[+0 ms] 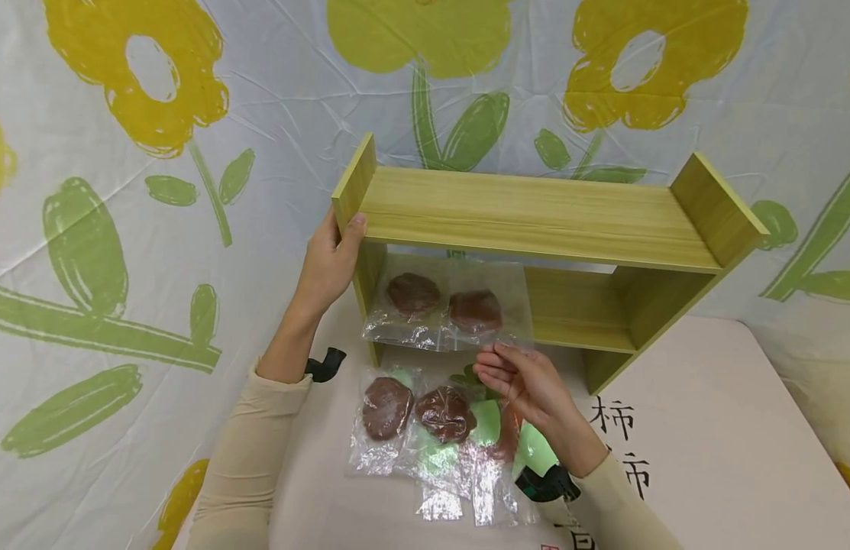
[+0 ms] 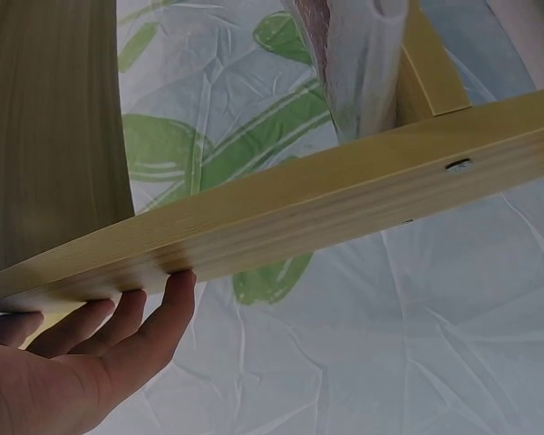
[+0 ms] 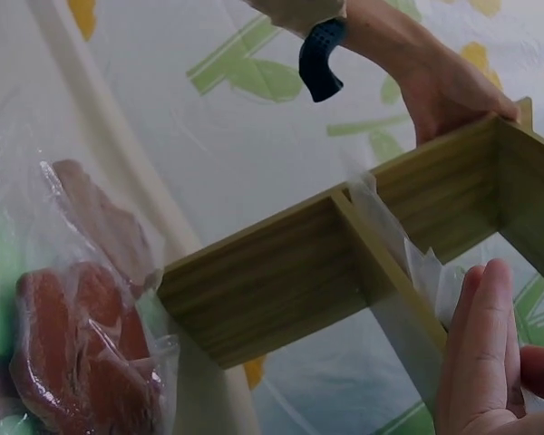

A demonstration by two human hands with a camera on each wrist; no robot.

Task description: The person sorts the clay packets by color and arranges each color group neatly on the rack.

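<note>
My left hand [image 1: 331, 260] grips the left side panel of a wooden shelf [image 1: 534, 221], thumb at its front edge, fingers against the outer face [image 2: 281, 236]. On the shelf's middle board lies a clear plastic bag [image 1: 517, 305] with two round, flat, dark red-brown pieces [image 1: 412, 294] inside. Beside the bag's front edge is my right hand [image 1: 534, 386], its fingertips touching that edge. In the right wrist view its fingers [image 3: 485, 335] are straight, the thumb apart from them. The bag's edge [image 3: 426, 272] shows along the board there.
More clear bags with red-brown pieces [image 1: 386, 409] and green patches lie on the table in front of the shelf. The pale tabletop [image 1: 720, 428] bears black characters [image 1: 613, 416]. A flower-print cloth [image 1: 273, 114] hangs behind and to the left.
</note>
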